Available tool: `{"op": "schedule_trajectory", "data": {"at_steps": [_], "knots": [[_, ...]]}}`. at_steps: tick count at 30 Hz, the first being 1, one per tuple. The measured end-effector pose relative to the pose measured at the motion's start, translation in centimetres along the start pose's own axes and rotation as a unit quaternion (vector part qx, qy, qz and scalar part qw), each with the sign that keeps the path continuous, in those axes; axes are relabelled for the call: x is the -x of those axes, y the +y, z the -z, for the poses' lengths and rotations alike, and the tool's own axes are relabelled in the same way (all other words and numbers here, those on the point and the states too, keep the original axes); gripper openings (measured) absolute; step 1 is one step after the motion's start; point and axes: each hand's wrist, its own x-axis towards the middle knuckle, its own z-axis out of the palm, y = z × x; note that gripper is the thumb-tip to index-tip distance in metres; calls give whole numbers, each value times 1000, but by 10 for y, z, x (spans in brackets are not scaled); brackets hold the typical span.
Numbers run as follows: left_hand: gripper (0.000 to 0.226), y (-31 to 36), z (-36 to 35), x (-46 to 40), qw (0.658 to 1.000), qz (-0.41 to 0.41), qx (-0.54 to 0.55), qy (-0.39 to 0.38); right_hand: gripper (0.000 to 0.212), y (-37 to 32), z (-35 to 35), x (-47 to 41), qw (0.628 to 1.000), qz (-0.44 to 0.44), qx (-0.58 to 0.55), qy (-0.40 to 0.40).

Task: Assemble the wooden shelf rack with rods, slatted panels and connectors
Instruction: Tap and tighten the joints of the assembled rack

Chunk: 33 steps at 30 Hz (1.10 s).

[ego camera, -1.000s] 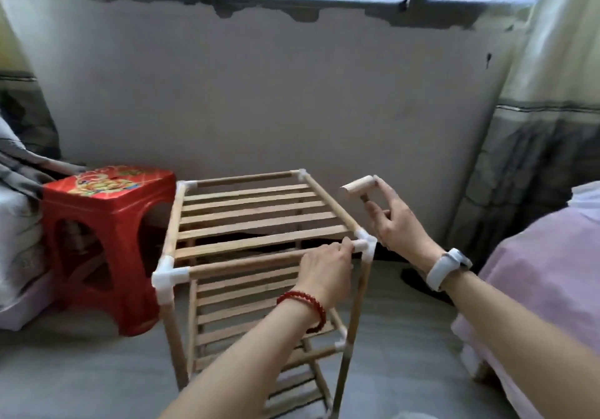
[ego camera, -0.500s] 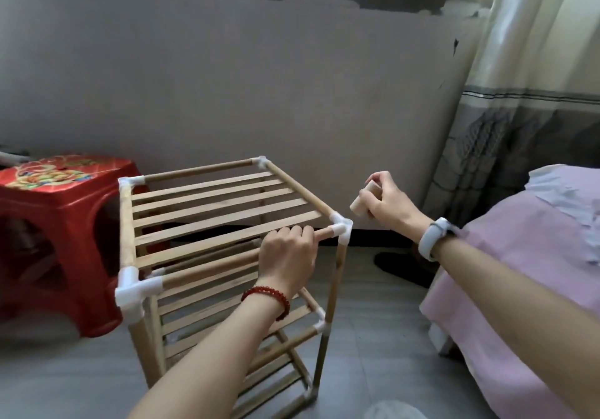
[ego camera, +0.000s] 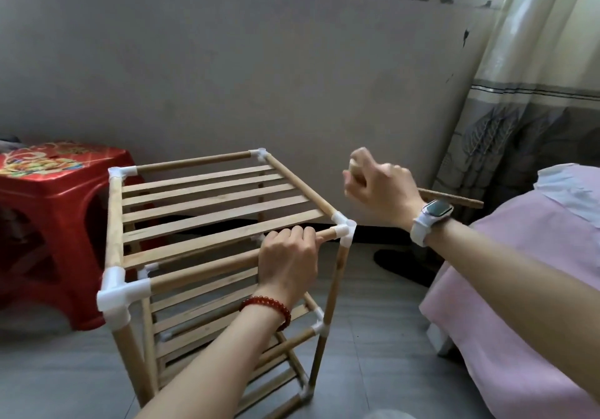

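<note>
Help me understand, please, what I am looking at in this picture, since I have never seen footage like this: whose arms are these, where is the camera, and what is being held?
The camera sits on a person's head and looks forward and down, so the two arms reaching in from the bottom are that person's own. There is no machine here, only bare hands.

The left hand, with a red bead bracelet, grips the front top rod of a wooden shelf rack that stands on a grey floor. The rack is built from wooden rods, slatted panels and white plastic corner connectors.

The right hand, wearing a white watch, is raised beside the rack and holds a loose wooden rod, whose far end sticks out behind the wrist.

A red plastic stool stands to the left, and a pink-covered bed is on the right.
</note>
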Motion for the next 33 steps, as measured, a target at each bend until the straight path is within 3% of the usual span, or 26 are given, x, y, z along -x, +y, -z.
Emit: {"op": "schedule_trajectory", "data": {"at_steps": [2, 3, 4, 6, 7, 9, 12, 13, 16, 17, 18, 21, 22, 24, 25, 27, 30, 31, 33], "knots": [[24, 0, 0, 2, 1000, -2, 4, 0, 27, 4, 15, -19, 975, -86, -137, 151], [24, -1, 0, 2, 1000, -3, 4, -1, 29, 2, 12, -13, 969, -110, -137, 172], [24, -1, 0, 2, 1000, -3, 4, -3, 29, 0, -1, 3, 982, -111, -81, 127], [24, -2, 0, 3, 1000, -5, 6, -7, 25, -6, -24, 41, 992, -83, 11, -94], [24, -2, 1, 3, 1000, -4, 2, -2, 22, 0, -22, 39, 990, -70, 4, -124], [25, -1, 1, 3, 1000, -3, 3, -7, 18, 15, -4, 14, 994, -92, -30, -53], [26, 0, -1, 4, 1000, 1, 5, -5, 25, 18, 14, -8, 966, -116, -151, 176], [26, 0, -1, 4, 1000, 4, 5, -8, 32, 12, 4, 3, 974, -105, -102, 171], [25, -2, 0, 4, 1000, 2, 12, -19, 25, 3, -26, 40, 992, -76, 27, -99], [25, -2, 1, 4, 1000, 1, 10, -16, 20, 8, -20, 28, 991, -75, 18, -110], [25, -2, 1, 5, 1000, -2, 11, -17, 17, 14, -9, 13, 991, -100, -24, -81], [26, 0, 1, 3, 1000, 6, 15, -22, 14, 14, 11, -15, 961, -115, -201, 151], [26, 0, 2, 2, 1000, 10, 16, -25, 12, 8, 4, -8, 965, -112, -182, 154], [22, -1, 4, 3, 999, 8, 23, -43, 13, -2, -25, 26, 991, -116, -67, -19], [19, 0, 5, 6, 998, 6, 31, -51, 15, -2, -31, 37, 987, -114, -43, -106], [14, -2, 11, 7, 996, 11, 45, -73, 16, -1, -25, 32, 980, -90, -85, -156], [19, -2, 20, 1, 982, 72, 149, -93, 17, -14, -2, 15, 931, -116, -313, -145], [27, -5, 25, -3, 963, 114, 229, -91, 24, -22, 2, 15, 888, -134, -410, -160], [37, -12, 41, -7, 881, 196, 422, -83, 38, -36, 1, 25, 774, -157, -566, -238]]}}
